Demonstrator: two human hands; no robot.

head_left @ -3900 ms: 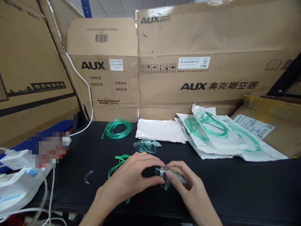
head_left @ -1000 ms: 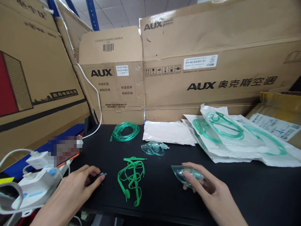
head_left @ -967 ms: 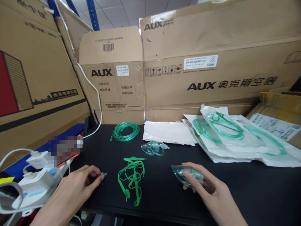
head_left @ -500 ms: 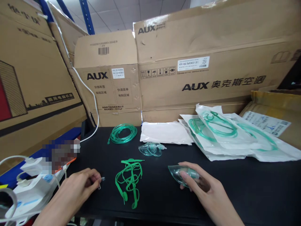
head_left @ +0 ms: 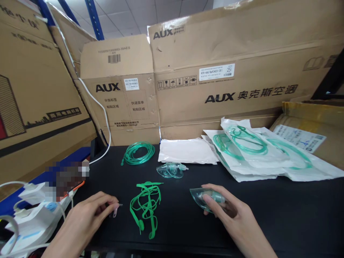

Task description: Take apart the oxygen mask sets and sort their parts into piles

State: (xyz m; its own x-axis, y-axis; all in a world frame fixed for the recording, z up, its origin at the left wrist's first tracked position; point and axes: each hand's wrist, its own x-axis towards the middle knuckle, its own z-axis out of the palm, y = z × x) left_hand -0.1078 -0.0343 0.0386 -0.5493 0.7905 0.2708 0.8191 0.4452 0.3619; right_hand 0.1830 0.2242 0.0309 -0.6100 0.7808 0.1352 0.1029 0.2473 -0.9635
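- Left hand (head_left: 95, 208), lower left: pinching small thin strip (head_left: 115, 212), fingers closing on it.
- Green tubing coil (head_left: 128, 156), left of centre: lying on black tabletop (head_left: 282, 215).
- Green straps (head_left: 141, 224), lower centre: lying tangled between hands.
- Clear overlapping masks (head_left: 173, 171), centre: resting beyond straps.
- Right hand (head_left: 232, 209), lower right of centre: gripping clear mask (head_left: 196, 197), thumb pressing its side.
- White pouches (head_left: 258, 166), right: lying stacked, showing green tubing.

- Lower left: left hand (head_left: 94, 212), strip (head_left: 115, 212) at fingertips.
- Lower right of centre: right hand (head_left: 227, 209) around mask (head_left: 197, 199).
- Between hands: straps (head_left: 152, 216) on tabletop (head_left: 177, 222).
- Behind straps: masks (head_left: 172, 170).
- Farther back: tubing (head_left: 138, 161) left, packet (head_left: 186, 150) right.
- Middle right: pouches (head_left: 258, 154) beside packet.
- Upper frame: cartons (head_left: 182, 107) behind tabletop.
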